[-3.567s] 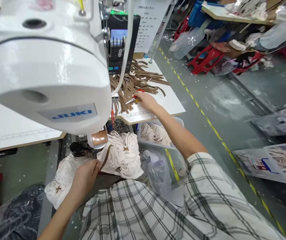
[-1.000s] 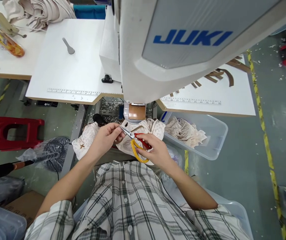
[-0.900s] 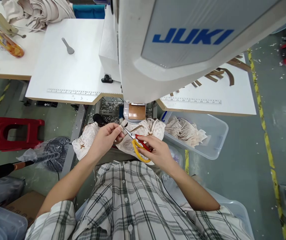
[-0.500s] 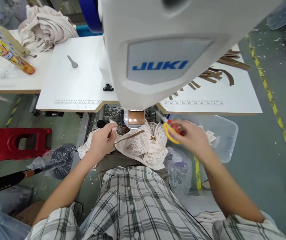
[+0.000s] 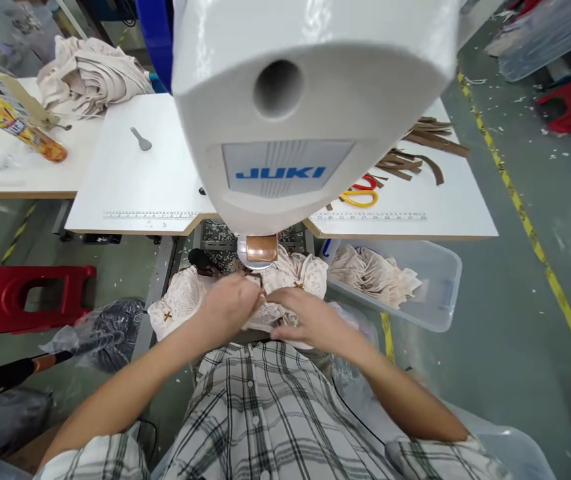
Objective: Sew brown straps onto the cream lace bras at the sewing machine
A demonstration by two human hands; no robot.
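Observation:
A cream lace bra (image 5: 285, 270) with a small brown bow lies across my lap beneath the sewing machine head. My left hand (image 5: 230, 301) is closed at its near edge, pinching the fabric. A thin brown strip (image 5: 257, 279) shows by its fingertips; whether they grip the strip too is unclear. Close beside it, my right hand (image 5: 312, 321) rests on the bra, fingers stretched out and thumb apart. Scissors (image 5: 361, 198) with red and yellow handles lie on the right of the table. More cream lace (image 5: 175, 303) with a brown bow hangs left of my left hand.
The white JUKI machine head (image 5: 275, 120) looms over the white table (image 5: 130, 177). Brown strips (image 5: 415, 150) lie at the right. A clear plastic bin (image 5: 435, 293) below holds cream fabric pieces (image 5: 375, 270). To the left are a red stool (image 5: 72, 300) and a drink bottle (image 5: 25, 133).
The scissors have left my right hand and lie on the table. My right hand has come in to the bra, and my left hand has moved right and slightly nearer my body.

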